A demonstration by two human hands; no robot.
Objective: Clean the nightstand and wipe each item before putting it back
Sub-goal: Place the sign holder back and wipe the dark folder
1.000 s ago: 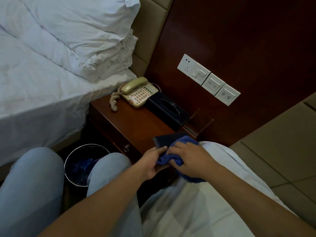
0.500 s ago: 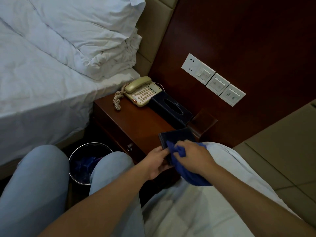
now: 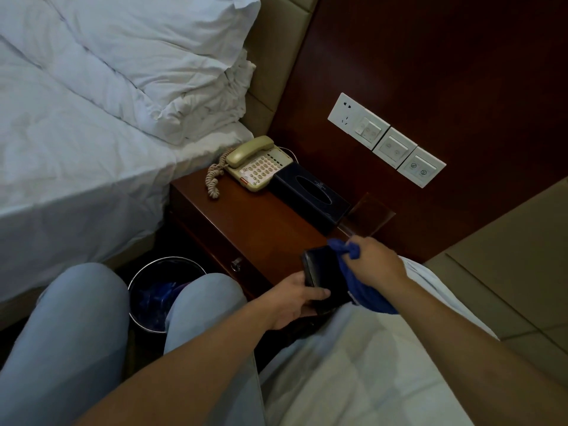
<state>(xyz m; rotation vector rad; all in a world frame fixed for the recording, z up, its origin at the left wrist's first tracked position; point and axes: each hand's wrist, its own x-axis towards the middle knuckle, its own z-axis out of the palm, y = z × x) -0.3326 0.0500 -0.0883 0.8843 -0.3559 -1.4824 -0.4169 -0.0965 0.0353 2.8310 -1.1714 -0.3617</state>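
A dark flat folder-like item (image 3: pixel 326 273) is held at the near right corner of the wooden nightstand (image 3: pixel 252 222). My left hand (image 3: pixel 295 298) grips its near edge from below. My right hand (image 3: pixel 376 262) holds a bunched blue cloth (image 3: pixel 368 295) against the item's far right side; the cloth hangs down over it. On the nightstand's back stand a beige telephone (image 3: pixel 258 166) with a coiled cord, a dark tissue box (image 3: pixel 310 195) and a clear stand (image 3: pixel 367 215).
A white bed (image 3: pixel 76 155) with pillows lies to the left. A metal bin (image 3: pixel 159 290) with a blue liner stands between my knees, below the nightstand's drawer. Wall switches (image 3: pixel 387 142) sit above. White bedding (image 3: pixel 362 364) covers my right side.
My right hand has slid the blue cloth from the item's near part up to its far edge. The item has tilted and come a little toward me in my left hand.
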